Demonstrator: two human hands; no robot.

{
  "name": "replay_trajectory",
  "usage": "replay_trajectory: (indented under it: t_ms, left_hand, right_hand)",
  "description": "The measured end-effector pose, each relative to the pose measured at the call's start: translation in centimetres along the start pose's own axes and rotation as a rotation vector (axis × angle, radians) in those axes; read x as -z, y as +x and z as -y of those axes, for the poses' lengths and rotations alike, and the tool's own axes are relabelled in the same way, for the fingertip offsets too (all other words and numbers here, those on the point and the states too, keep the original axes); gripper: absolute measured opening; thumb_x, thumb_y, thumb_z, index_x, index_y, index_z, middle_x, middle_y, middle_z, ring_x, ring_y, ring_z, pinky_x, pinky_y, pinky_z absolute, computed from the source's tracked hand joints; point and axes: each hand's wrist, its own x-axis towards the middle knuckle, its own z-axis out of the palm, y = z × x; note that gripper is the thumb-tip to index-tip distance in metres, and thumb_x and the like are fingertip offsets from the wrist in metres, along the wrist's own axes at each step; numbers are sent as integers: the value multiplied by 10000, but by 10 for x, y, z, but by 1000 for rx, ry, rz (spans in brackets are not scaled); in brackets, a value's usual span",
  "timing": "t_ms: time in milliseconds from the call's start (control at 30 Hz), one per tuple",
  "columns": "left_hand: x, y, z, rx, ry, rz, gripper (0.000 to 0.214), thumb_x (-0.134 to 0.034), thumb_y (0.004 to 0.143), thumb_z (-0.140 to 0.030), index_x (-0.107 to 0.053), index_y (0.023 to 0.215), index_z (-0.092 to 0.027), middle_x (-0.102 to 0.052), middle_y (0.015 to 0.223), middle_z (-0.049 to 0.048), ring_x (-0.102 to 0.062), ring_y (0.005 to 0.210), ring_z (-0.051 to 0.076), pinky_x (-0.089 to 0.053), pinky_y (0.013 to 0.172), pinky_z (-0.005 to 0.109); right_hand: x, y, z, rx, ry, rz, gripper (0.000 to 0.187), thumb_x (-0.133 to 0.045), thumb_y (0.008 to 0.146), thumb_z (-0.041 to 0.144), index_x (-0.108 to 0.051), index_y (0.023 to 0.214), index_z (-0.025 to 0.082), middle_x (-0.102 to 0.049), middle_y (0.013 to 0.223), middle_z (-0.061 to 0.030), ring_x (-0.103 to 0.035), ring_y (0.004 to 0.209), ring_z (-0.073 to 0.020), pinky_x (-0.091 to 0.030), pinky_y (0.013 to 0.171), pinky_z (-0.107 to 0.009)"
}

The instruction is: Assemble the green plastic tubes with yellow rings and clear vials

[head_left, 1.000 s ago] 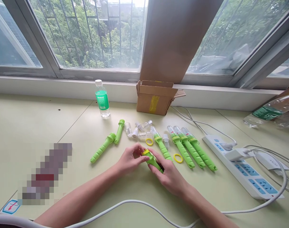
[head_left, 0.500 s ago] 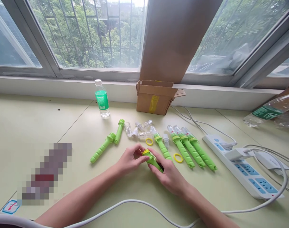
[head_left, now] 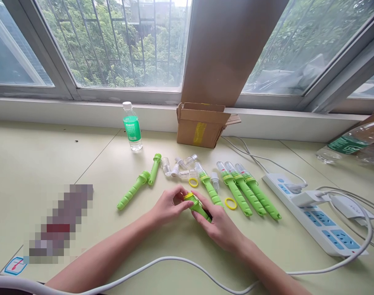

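A green plastic handle (head_left: pixel 199 209) with a threaded end is held between both hands above the table. My left hand (head_left: pixel 171 206) pinches that end, where a yellow ring (head_left: pixel 187 196) sits around the threads. Wrapped around the handle's lower body is my right hand (head_left: pixel 220 224), hiding part of it. Just beyond the hands lie a loose yellow ring (head_left: pixel 193 182) and a green handle with a clear tube on top (head_left: pixel 209 187). Another yellow ring (head_left: pixel 230 203) rests right of my right hand. Two bare green handles, one nearer (head_left: pixel 133 191) and one farther (head_left: pixel 155 169), lie to the left.
Several clear plastic pieces (head_left: pixel 166 166) are scattered behind the hands. Three green handles with clear tops (head_left: pixel 236 191) lie side by side at right, before a power strip (head_left: pixel 309 217). A cardboard box (head_left: pixel 189 133) and water bottle (head_left: pixel 132 129) stand behind. A white cable (head_left: pixel 171 259) crosses in front.
The view has shifted very slightly. Both hands keep the same grip on the green handle, and nothing on the table has visibly moved.
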Motion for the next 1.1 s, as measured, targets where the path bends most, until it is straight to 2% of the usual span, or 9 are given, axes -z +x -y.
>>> replay_trajectory:
  t_ms: [200, 400, 633, 1100]
  left_hand:
    - [0, 0, 0, 0, -1, 5, 321, -623, 847, -463, -535, 869, -155, -592, 777, 25, -553, 719, 135, -453, 660, 259]
    - [0, 0, 0, -1, -2, 9, 313, -622, 850, -454, -538, 875, -154, -597, 788, 28, -555, 726, 136, -452, 664, 260]
    - [0, 0, -2, 2, -14, -5, 324, -636, 835, -465, -566, 878, -152, -614, 786, 34, -568, 728, 142, -457, 663, 262]
    - [0, 1, -3, 8, -30, 4, 315, -643, 832, -451, -552, 864, -152, -599, 775, 30, -563, 722, 140, -461, 659, 265]
  right_hand:
    - [0, 0, 0, -24, -33, 11, 560, -463, 935, 355, -389, 1464, 189, -691, 879, -81, -667, 871, -253, -556, 784, -384]
    - [0, 0, 0, -28, -47, 6, 555, -457, 942, 365, -389, 1464, 189, -651, 773, -53, -653, 774, -246, -550, 729, -377]
    - [0, 0, 0, -19, -47, 0, 551, -456, 943, 371, -389, 1464, 208, -665, 790, -54, -652, 747, -243, -549, 724, -377]
    - [0, -1, -1, -21, -31, 4, 542, -457, 942, 372, -394, 1457, 213, -684, 891, -77, -663, 823, -261, -550, 766, -402]
